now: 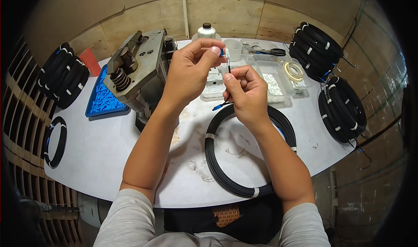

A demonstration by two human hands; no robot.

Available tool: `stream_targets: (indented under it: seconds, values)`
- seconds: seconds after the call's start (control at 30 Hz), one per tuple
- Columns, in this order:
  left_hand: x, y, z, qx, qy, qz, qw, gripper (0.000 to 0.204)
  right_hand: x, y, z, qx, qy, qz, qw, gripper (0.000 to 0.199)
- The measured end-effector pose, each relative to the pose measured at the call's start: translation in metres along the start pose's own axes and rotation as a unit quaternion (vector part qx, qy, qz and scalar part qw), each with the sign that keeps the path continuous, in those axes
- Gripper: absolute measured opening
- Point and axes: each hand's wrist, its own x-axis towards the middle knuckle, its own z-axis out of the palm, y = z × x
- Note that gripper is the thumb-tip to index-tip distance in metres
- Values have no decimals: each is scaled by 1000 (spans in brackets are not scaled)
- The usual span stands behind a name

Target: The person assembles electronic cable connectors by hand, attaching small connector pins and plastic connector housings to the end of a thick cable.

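My left hand [189, 70] pinches a small blue plastic piece [222, 52] between thumb and fingers; most of it is covered. Right beside it stands a slim white and metallic connector tip [227, 55] on the end of a black cable [229, 68]. My right hand [248, 92] is closed on that cable just below the connector. Under my hands, a coil of black cable [213, 160] lies on the white table, bound with white ties. Another cable end with a blue connector [217, 107] sticks out at the coil's far side.
A metal bench press [146, 64] stands left of my hands, next to a blue tray [106, 116] of small blue pieces. Clear plastic bins [285, 97], scissors [274, 52], tape rolls [294, 71] and a bottle [206, 31] sit behind. More cable coils [342, 110] flank both sides.
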Motion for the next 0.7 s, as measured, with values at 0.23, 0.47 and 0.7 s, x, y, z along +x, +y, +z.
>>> stream_targets:
  seconds: [0.23, 0.47, 0.7]
  values:
    - [-3, 4, 1, -61, -13, -40, 997, 25, 0, -3, -1, -14, 3, 9, 1000, 13]
    - [0, 3, -4, -78, -10, -45, 996, 27, 1, 1, 0, 15, -17, 23, 999, 16]
    - [0, 4, -6, -59, -31, -50, 997, 29, 5, 2, -7, 85, -71, 81, 991, 16]
